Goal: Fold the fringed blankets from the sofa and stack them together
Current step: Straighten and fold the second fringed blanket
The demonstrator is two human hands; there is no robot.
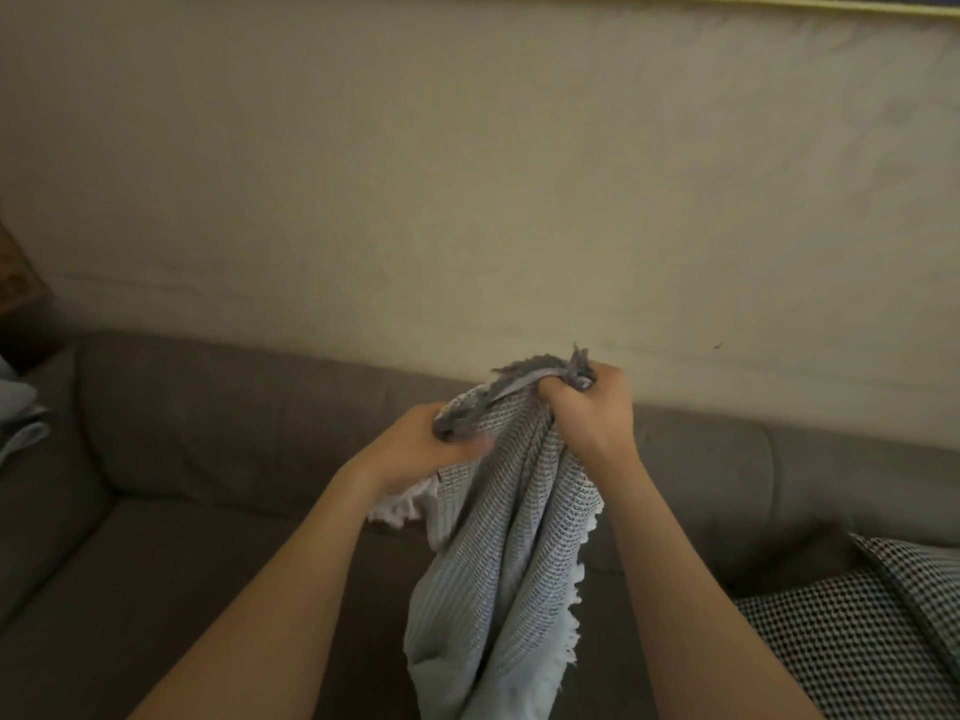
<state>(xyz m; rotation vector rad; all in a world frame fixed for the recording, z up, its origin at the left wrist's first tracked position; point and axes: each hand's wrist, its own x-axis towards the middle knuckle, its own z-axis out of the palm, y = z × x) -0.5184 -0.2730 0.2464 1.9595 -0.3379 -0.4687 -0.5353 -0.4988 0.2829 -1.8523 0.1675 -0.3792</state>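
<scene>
A grey woven blanket with a pale fringe [498,553] hangs bunched in front of the brown sofa [218,439]. My left hand [421,449] grips its top edge at the left. My right hand [587,407] grips the same edge a little higher and to the right, with grey fringe sticking up out of the fist. Both hands are close together above the sofa seat. The cloth drops in folds between my forearms and runs out of the bottom of the view. A white fringed piece [400,506] shows just under my left wrist.
Black-and-white checked cushions [872,631] lie at the right end of the sofa. Light blue-grey cloth [18,418] sits on the left armrest. A pale wall [467,174] rises right behind the backrest. A wooden object [13,272] stands at the far left.
</scene>
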